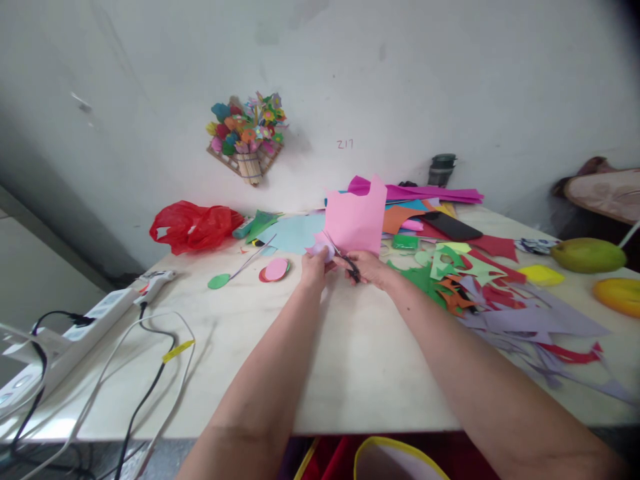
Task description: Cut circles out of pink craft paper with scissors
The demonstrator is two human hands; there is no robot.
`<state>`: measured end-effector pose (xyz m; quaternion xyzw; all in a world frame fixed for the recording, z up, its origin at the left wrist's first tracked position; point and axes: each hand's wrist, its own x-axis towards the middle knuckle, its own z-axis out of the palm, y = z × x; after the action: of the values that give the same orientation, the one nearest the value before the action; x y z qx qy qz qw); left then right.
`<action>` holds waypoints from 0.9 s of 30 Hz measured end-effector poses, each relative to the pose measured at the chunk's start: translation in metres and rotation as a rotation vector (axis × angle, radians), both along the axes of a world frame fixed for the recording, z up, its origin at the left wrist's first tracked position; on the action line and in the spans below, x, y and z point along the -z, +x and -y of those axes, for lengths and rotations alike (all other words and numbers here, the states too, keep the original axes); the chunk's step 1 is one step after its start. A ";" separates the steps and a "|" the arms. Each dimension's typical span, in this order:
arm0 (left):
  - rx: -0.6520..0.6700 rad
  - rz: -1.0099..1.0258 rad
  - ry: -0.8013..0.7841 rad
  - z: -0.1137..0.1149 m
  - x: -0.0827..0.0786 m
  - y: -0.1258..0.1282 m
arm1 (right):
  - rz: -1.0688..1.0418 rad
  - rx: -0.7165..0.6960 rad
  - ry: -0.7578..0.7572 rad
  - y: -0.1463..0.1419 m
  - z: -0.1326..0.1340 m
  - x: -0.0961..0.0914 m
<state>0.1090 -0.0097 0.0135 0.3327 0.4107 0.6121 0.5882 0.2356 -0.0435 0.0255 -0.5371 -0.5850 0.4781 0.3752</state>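
Near the middle of the table, my left hand pinches a small lilac piece against a large pink sheet, which stands up with a notched top edge. My right hand grips black-handled scissors, their blades pointing up and left across the pink sheet beside the lilac piece. Whether the blades are cutting into the sheet I cannot tell. Left of my hands lies a small stack of pink, red and green ovals. Beyond it rests a green oval with a thin stick.
Paper scraps in several colours cover the right side, with a black phone behind them. At the right edge sit a mango and a yellow-orange fruit. A red plastic bag, a power strip and cables occupy the left.
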 end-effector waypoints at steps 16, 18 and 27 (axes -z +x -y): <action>0.002 -0.016 0.026 -0.004 0.003 0.000 | 0.026 -0.007 0.015 -0.002 0.003 -0.004; 0.000 -0.019 0.028 -0.004 0.003 0.000 | 0.036 -0.001 0.018 -0.002 0.003 -0.004; 0.001 -0.028 0.028 -0.003 0.003 0.000 | 0.043 0.000 0.041 -0.004 0.001 -0.001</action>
<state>0.1087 -0.0067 0.0107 0.3497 0.4100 0.6129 0.5779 0.2318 -0.0450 0.0265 -0.5394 -0.6025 0.4545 0.3736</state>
